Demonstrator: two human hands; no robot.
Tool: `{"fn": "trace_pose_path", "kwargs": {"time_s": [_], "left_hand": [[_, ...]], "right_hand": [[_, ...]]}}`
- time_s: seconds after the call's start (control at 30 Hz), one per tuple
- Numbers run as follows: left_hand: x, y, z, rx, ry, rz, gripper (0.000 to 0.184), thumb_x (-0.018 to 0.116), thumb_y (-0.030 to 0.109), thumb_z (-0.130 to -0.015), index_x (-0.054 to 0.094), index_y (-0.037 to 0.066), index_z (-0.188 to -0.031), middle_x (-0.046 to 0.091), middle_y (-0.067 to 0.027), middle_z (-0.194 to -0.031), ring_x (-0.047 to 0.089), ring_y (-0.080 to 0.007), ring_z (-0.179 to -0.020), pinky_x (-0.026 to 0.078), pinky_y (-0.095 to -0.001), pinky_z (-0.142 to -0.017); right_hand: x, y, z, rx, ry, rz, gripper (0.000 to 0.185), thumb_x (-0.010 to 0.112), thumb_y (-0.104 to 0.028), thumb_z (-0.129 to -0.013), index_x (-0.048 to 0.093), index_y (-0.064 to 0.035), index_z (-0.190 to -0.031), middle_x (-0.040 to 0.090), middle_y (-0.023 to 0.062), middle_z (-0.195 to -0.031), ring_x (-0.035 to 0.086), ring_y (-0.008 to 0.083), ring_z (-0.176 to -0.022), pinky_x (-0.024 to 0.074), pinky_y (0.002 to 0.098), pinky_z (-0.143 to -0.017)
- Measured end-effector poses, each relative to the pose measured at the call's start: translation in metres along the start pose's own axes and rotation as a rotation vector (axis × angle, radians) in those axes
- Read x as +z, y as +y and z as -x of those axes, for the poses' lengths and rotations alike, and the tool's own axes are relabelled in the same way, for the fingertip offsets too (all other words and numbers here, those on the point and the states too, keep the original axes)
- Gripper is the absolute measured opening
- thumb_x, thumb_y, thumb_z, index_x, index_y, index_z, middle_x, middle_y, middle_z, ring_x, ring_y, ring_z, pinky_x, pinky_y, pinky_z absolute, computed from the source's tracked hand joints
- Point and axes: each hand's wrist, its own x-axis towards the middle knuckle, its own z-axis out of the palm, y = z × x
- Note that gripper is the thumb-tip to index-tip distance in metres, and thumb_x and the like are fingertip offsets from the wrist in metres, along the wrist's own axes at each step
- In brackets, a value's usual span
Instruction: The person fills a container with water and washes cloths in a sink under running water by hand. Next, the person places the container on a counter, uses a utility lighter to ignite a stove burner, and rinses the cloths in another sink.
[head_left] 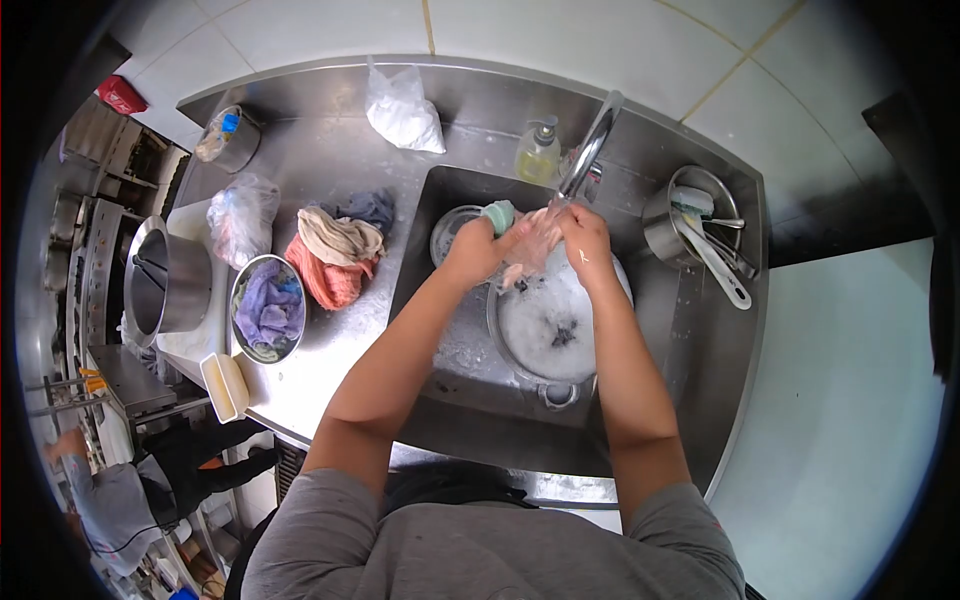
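My left hand (478, 250) is closed over the sink, with a light green piece, sponge-like (498, 216), at its fingers. Between my hands stretches a thin, pinkish, see-through plastic bag (535, 243); its exact kind is hard to make out. My right hand (587, 240) grips the bag's other side, just under the faucet (595, 145). Below both hands a round pot (545, 335) full of white suds stands in the sink (450, 408). Dark bits float in the foam. Behind my left hand sits a smaller metal bowl (441, 240), partly hidden.
A soap pump bottle (538, 155) stands behind the sink. On the right is a pot with utensils (665, 225). Left are piled cloths (335, 265), a bowl of cloths (268, 310), a tall pot (185, 285) and bags (243, 218). Another person (120, 505) works lower left.
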Motion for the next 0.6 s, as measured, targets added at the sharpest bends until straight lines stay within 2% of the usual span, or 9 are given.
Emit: {"fn": "trace_pose_path", "kwargs": {"time_s": [0.1,0.17,0.2,0.3,0.37,0.47,0.53,0.57,0.6], "left_hand": [[-0.002,-0.003,-0.003,0.008,0.002,0.022,0.037,0.061,0.03,-0.083,0.059,-0.002,-0.099,0.063,-0.0101,-0.082,0.059,-0.018,-0.076,0.046,-0.0322,-0.07],[0.004,-0.022,-0.01,0.036,-0.019,0.063,0.037,0.064,0.03,-0.078,0.059,-0.002,-0.098,0.064,-0.0169,-0.079,0.063,-0.0249,-0.073,0.047,-0.0338,-0.065],[0.002,-0.014,-0.008,0.005,-0.109,0.103,0.036,0.064,0.027,-0.078,0.059,-0.003,-0.097,0.064,-0.0156,-0.079,0.063,-0.023,-0.072,0.047,-0.0333,-0.065],[-0.003,0.003,-0.003,-0.103,-0.266,0.225,0.028,0.062,0.018,-0.079,0.06,-0.004,-0.096,0.065,-0.0111,-0.082,0.062,-0.0183,-0.074,0.047,-0.0315,-0.069],[-0.005,0.004,-0.002,-0.192,-0.223,0.313,0.021,0.059,0.012,-0.08,0.061,-0.003,-0.094,0.064,-0.0077,-0.087,0.061,-0.0161,-0.079,0.046,-0.03,-0.076],[-0.01,-0.022,-0.011,-0.262,-0.161,0.832,0.02,0.061,0.011,-0.078,0.059,0.0,-0.094,0.063,-0.0064,-0.088,0.06,-0.0145,-0.078,0.046,-0.0302,-0.079],[0.012,-0.05,-0.019,-0.152,-0.163,1.135,0.027,0.059,0.02,-0.081,0.055,0.005,-0.103,0.061,-0.0066,-0.095,0.057,-0.0165,-0.09,0.045,-0.0324,-0.083],[0.044,-0.087,-0.031,-0.061,-0.155,1.206,0.033,0.06,0.024,-0.08,0.054,0.005,-0.107,0.06,-0.0078,-0.099,0.055,-0.0176,-0.096,0.044,-0.0317,-0.083],[0.062,-0.104,-0.039,0.034,-0.147,1.275,0.039,0.061,0.027,-0.08,0.053,0.006,-0.112,0.059,-0.0089,-0.103,0.054,-0.0187,-0.101,0.043,-0.0311,-0.084]], "right_hand": [[0.017,-0.003,0.002,-0.082,0.282,-0.205,0.02,0.053,-0.02,-0.086,0.06,-0.0013,-0.086,0.06,0.011,-0.083,0.053,0.018,-0.061,0.0439,0.0303,-0.061],[0.018,-0.033,0.011,0.153,0.155,-0.528,0.018,0.056,-0.019,-0.085,0.06,-0.002,-0.088,0.06,0.0087,-0.086,0.053,0.0156,-0.066,0.0438,0.0294,-0.062],[0.016,-0.045,0.015,0.272,0.088,-0.687,0.017,0.057,-0.018,-0.085,0.06,-0.0023,-0.089,0.06,0.0075,-0.087,0.054,0.0144,-0.069,0.0437,0.029,-0.063],[0.016,-0.017,-0.003,0.207,-0.179,-0.579,0.017,0.061,-0.014,-0.083,0.06,-0.0037,-0.095,0.06,0.0039,-0.087,0.053,0.0109,-0.073,0.0438,0.0279,-0.064],[0.008,-0.017,-0.005,0.097,-0.199,-0.561,0.017,0.063,-0.014,-0.081,0.061,-0.0043,-0.094,0.06,0.0033,-0.088,0.053,0.0106,-0.073,0.0436,0.0273,-0.066],[0.007,-0.02,-0.001,-0.062,-0.147,-0.518,0.019,0.067,-0.018,-0.077,0.062,-0.0035,-0.089,0.059,0.0027,-0.085,0.053,0.0121,-0.074,0.0426,0.0266,-0.071],[0.037,-0.01,-0.002,-0.254,-0.068,-0.417,0.022,0.068,-0.02,-0.076,0.062,-0.003,-0.087,0.059,0.0023,-0.082,0.055,0.0146,-0.073,0.0432,0.0275,-0.072],[0.047,-0.03,0.013,-0.583,0.14,-0.009,0.026,0.069,-0.024,-0.073,0.06,-0.003,-0.086,0.058,0.0061,-0.079,0.058,0.0235,-0.07,0.0451,0.0307,-0.067],[0.058,-0.035,0.017,-0.597,0.189,0.068,0.025,0.069,-0.024,-0.073,0.059,-0.0031,-0.084,0.058,0.0078,-0.079,0.057,0.0269,-0.07,0.0453,0.0323,-0.066]]}}
